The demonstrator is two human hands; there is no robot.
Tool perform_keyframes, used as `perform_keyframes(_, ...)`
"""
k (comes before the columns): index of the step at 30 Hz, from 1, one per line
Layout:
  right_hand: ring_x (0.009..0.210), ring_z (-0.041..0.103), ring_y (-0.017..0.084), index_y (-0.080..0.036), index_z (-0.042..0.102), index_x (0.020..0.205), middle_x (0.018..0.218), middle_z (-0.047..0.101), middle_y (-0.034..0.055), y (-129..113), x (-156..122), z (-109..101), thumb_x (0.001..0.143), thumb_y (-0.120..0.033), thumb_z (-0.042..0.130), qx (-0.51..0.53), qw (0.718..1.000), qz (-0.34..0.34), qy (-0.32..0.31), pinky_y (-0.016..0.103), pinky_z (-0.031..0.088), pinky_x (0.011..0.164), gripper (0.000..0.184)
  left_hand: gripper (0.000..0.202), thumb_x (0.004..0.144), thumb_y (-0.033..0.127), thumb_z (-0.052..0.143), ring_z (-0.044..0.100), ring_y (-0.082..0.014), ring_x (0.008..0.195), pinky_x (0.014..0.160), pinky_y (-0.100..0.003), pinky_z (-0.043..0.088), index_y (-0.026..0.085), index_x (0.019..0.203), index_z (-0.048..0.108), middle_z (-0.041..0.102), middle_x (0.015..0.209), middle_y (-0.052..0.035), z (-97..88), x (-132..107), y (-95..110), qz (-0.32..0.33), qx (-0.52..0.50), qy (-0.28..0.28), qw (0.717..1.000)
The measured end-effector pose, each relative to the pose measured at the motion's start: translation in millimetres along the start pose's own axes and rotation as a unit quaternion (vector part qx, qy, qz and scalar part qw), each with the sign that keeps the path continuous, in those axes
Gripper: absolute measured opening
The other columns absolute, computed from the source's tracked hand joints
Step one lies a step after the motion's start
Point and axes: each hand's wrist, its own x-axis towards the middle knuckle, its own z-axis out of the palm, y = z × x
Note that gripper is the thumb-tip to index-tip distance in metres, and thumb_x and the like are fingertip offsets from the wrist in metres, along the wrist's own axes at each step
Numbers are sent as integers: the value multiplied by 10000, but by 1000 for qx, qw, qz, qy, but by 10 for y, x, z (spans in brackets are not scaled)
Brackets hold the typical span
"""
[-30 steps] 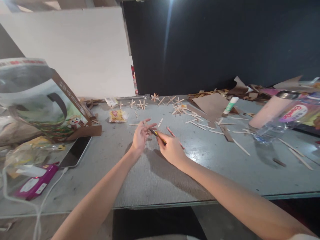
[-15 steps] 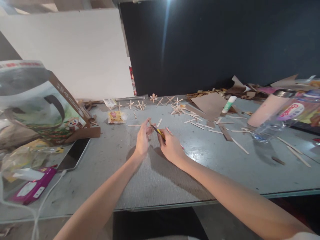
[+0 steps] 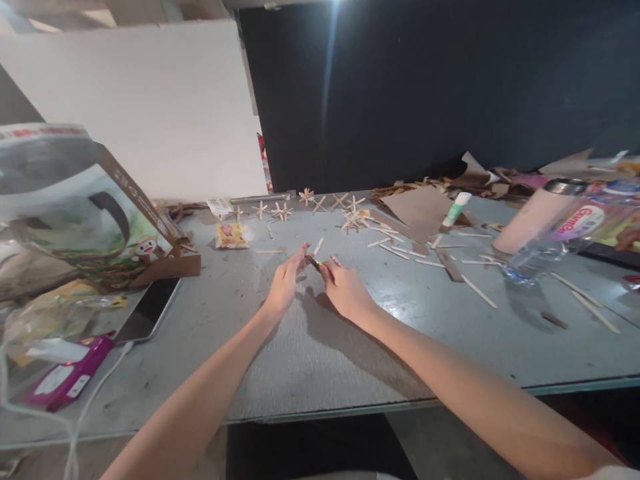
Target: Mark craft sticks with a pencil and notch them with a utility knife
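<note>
My left hand is closed in a pinch near the middle of the table, its fingertips on a short wooden stick that is mostly hidden. Wrapped round a slim black-and-yellow cutter knife, my right hand points the dark blade end at the left fingertips. The two hands almost meet there. A red-and-white slender thing shows behind my right fingers; its kind I cannot tell. Just beyond the hands lies a loose pale stick, and another stick is to their left.
Star-shaped stick pieces stand along the back. Loose sticks, brown cardboard and a glue stick lie right of centre, with a pink flask and plastic bottle beyond. At left are a phone, cable and large bag.
The knife has tilted and shifted, with less of its yellow body showing. My left fingertips have moved slightly right and down, closing round the stick near the blade.
</note>
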Motion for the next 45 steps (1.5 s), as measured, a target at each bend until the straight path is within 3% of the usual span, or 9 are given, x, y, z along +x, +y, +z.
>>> perform_keyframes(5,1033,756,249,-201,720,1121,860,786,91,17,25,21,1085,-246,295,14,1000,-8,8,393,441,1071,430,649,964,560,473,696,-273,1204,1119,-444,459,188,1491,542,783,1168,-134,16,-26,51,-74,-46,-1,996)
perform_keyframes(9,1004,765,236,-197,709,1120,838,780,79,18,31,27,1086,-224,295,16,1000,-18,14,387,420,1100,416,605,967,511,484,647,-256,1283,1140,-437,445,209,1487,553,741,1281,-117,-26,-20,-21,-49,-11,-4,999)
perform_keyframes(14,1016,755,279,-203,717,993,921,790,126,73,52,-25,1065,-209,359,17,1000,-6,-11,374,494,919,365,476,894,468,585,559,-286,1385,1181,-476,406,224,1281,717,668,1408,-101,-99,32,-129,9,90,-10,996)
perform_keyframes(21,969,754,286,-220,716,1120,928,792,111,138,61,29,1058,-221,354,25,1000,-17,4,390,495,899,368,497,974,468,494,731,-244,1098,1014,-414,547,229,1386,635,784,1095,-117,-44,34,-73,-50,-18,-23,998)
perform_keyframes(28,753,724,241,-178,549,1317,817,750,68,131,59,89,1063,-311,374,109,994,2,24,342,492,781,336,646,894,248,583,756,-162,893,928,-370,580,254,1529,468,776,993,-39,-136,119,-226,18,109,-34,993)
perform_keyframes(33,706,695,203,-210,498,1276,824,743,45,137,51,101,1054,-320,364,169,984,-14,52,294,465,722,281,558,915,213,561,746,-141,700,723,-291,610,208,1468,493,781,995,-62,-148,108,-246,33,168,-23,985)
perform_keyframes(39,493,602,158,-210,565,1185,782,708,22,100,5,82,1044,-389,353,195,979,-33,39,286,475,634,311,563,911,203,548,711,-115,607,623,-234,555,210,1461,432,774,904,-29,-126,72,-200,53,188,2,981)
perform_keyframes(41,513,627,165,-213,590,1186,810,727,30,86,-9,68,1022,-350,382,182,982,-37,34,305,502,675,298,553,911,221,552,681,-103,550,602,-229,542,213,1450,428,757,831,2,-126,75,-201,56,181,12,982)
perform_keyframes(45,857,734,221,-238,620,1249,1057,770,70,80,-11,42,918,-225,478,140,983,-98,62,401,493,965,361,538,901,222,547,646,-102,487,551,-229,519,206,1423,423,733,765,28,-140,87,-205,57,172,31,983)
